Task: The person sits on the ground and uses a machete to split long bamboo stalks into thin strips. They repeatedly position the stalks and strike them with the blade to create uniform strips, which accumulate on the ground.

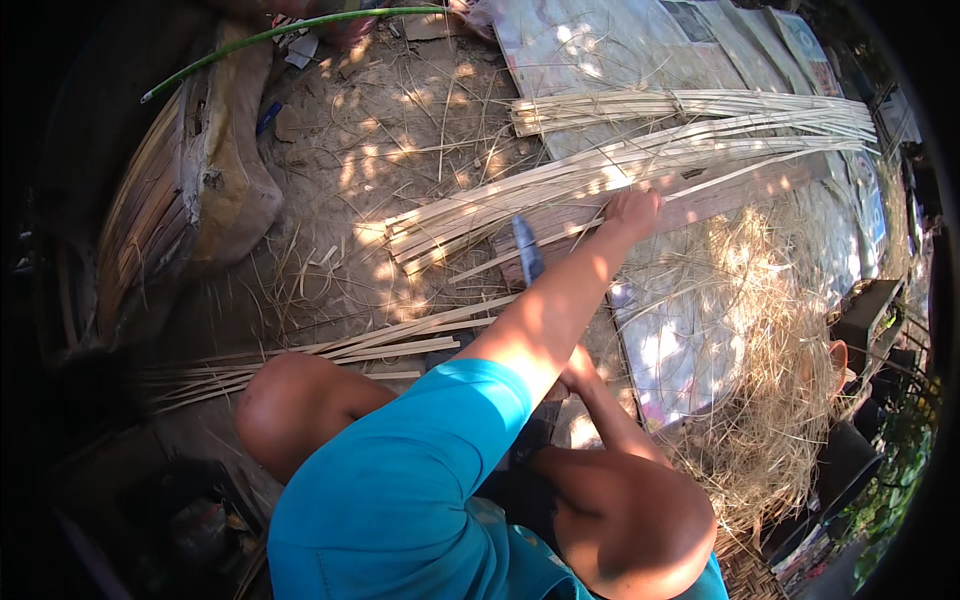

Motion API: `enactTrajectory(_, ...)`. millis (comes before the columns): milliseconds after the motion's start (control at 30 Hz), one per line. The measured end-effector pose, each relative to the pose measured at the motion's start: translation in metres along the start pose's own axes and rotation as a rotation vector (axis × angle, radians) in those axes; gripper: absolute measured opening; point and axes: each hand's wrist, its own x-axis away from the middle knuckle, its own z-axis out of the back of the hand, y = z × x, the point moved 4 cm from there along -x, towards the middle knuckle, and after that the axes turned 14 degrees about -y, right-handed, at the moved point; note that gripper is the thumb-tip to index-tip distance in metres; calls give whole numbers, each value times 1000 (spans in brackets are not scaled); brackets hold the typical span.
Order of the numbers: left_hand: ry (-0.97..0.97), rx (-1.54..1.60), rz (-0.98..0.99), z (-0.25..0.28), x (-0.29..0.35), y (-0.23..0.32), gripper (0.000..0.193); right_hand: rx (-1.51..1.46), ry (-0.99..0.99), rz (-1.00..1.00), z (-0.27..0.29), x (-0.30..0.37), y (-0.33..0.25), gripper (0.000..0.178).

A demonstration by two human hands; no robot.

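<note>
My left arm, in a blue sleeve, reaches across to the right. My left hand [635,212] is closed on a thin pale bamboo strip [735,178], which lies slantwise over a wooden board [700,203]. Below the left forearm is my right hand [575,372], partly hidden and closed. A knife blade [527,248] sticks up beyond the forearm, in line with the right hand; its handle is hidden behind the arm. Just past my left hand, a bundle of split bamboo strips [520,195] rests across the ground and board.
A second strip bundle [600,108] lies farther back on printed sheeting [660,350]. Curly shavings [760,400] heap at the right. More strips [400,335] lie by my left knee. A green stalk [270,35] and a weathered wooden block [225,190] are at the far left.
</note>
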Motion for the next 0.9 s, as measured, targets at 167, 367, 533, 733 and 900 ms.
enactTrajectory(167, -59, -49, 16, 2, 2, 12, 43, 409, -173, 6, -32, 6, -20, 61)
enactTrajectory(367, -31, -83, 59, -6, -8, 8, 46, -42, 361, 15, 37, -10, 17, 52)
enactTrajectory(533, -41, -157, 54, -4, 1, 9, 49, -317, 103, -186, 22, -4, 18, 72)
enactTrajectory(733, -35, -78, 70, 0, 3, 2, 48, 141, -85, 34, -3, -13, 33, 57)
enactTrajectory(900, -106, -102, 54, -11, 8, 10, 46, 149, -272, 87, -34, -8, 19, 34)
